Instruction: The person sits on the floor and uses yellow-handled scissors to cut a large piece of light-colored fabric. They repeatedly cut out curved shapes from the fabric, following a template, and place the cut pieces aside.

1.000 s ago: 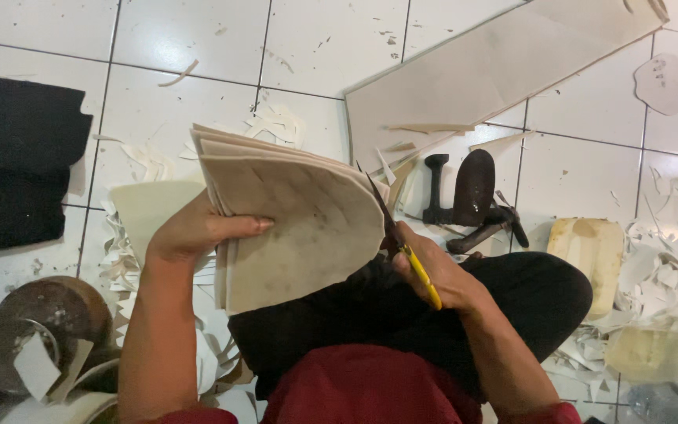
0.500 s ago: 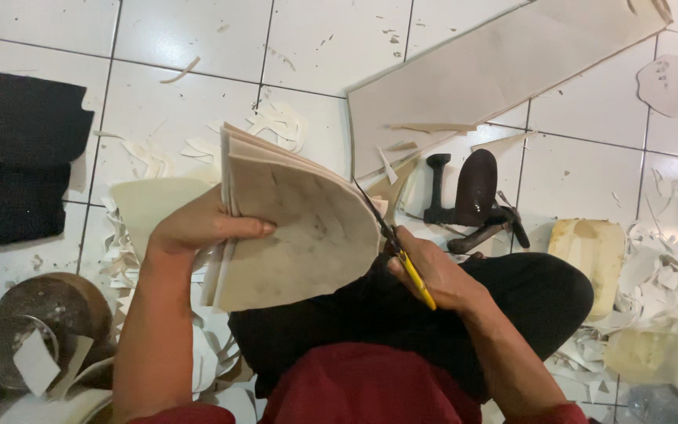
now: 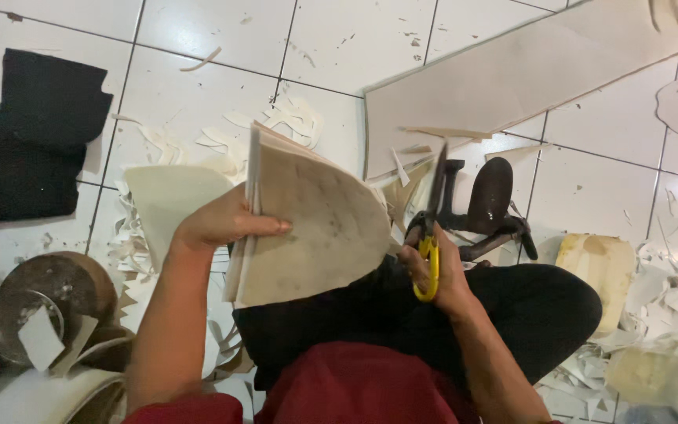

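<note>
Stack and scissors held above your lap.

Your left hand (image 3: 221, 224) clamps a curved, stiff beige sheet stack (image 3: 308, 224); its lower edges hide behind your wrist. Your right hand (image 3: 433, 271) grips yellow-handled scissors (image 3: 431, 228), blades up beside the stack; blade gap unclear.

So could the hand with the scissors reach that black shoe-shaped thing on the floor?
Probably yes. The black shoe-shaped form stands just beyond the right hand with nothing between, but that hand is busy gripping the yellow-handled scissors.

- Stack of sheets (image 3: 315, 224) — beige, smudged with grey.
- Scissors (image 3: 431, 235) — yellow handles, dark blades.
- Floor (image 3: 339, 39) — white tiles, dark grout lines.
- Cloth (image 3: 33, 133) — black.
</note>
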